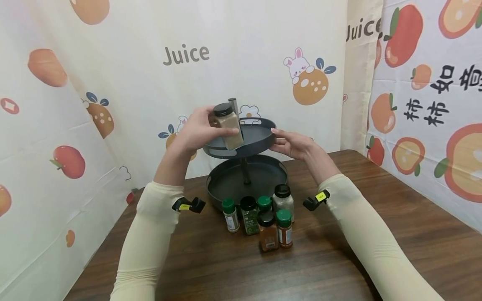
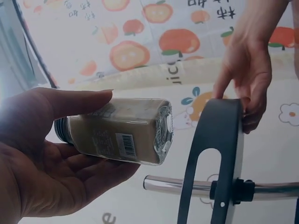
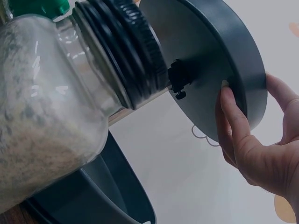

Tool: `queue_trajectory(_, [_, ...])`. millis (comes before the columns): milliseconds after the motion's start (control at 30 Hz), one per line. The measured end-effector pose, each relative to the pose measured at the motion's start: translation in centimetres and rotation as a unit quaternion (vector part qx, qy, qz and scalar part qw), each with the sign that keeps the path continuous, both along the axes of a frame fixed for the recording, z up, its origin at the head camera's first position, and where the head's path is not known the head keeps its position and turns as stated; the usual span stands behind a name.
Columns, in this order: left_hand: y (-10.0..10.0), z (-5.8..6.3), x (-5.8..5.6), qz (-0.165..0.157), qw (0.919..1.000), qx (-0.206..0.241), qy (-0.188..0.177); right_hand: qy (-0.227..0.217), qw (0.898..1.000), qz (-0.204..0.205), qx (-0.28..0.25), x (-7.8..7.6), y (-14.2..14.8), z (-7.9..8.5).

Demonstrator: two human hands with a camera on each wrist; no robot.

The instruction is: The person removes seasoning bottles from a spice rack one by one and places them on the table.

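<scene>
My left hand [image 1: 199, 128] holds a clear spice jar [image 1: 229, 125] of beige powder with a black lid, tilted over the left side of the upper tray [image 1: 257, 134]. In the left wrist view the jar [image 2: 124, 130] lies between thumb and fingers, its base apart from the tray [image 2: 219, 126]. My right hand [image 1: 295, 144] pinches the upper tray's right rim. The right wrist view shows this hand [image 3: 261, 149] with fingertips under the tray [image 3: 205, 70] and the thumb at its edge. A dark lower tray [image 1: 222, 184] sits beneath on the same post.
Several jars stand before the lower tray: green-capped jars [image 1: 231, 217], a green-labelled black-lidded jar [image 1: 250, 217], an orange-brown one [image 1: 268, 234] and a large pale one [image 1: 283, 202]. They stand on a brown wooden table [image 1: 211, 267]. Printed curtains [image 1: 256, 25] hang behind it.
</scene>
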State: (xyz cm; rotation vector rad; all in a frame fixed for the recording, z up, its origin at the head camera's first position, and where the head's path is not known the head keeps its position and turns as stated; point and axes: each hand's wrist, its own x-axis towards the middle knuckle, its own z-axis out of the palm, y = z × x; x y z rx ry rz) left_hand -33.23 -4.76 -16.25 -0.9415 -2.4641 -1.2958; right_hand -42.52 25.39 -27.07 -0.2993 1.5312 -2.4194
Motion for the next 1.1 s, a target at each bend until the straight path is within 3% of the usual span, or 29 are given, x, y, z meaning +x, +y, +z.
queue_trajectory(600, [-1.0,-3.7,3.3,-0.057,0.9982,-0.021,0.006,0.008,1.0,0.018,0.0,-0.1,0.1,-0.1])
queue_trajectory(767, [-1.4,-4.7,3.9,-0.049,0.9986,-0.022,0.003,0.011,1.0,0.011,0.004,0.0,0.1,-0.1])
queue_trajectory(1100, [-2.3,-6.6,4.1,-0.033,0.9988,-0.036,-0.003,0.009,1.0,0.012,0.002,0.0,0.1,-0.1])
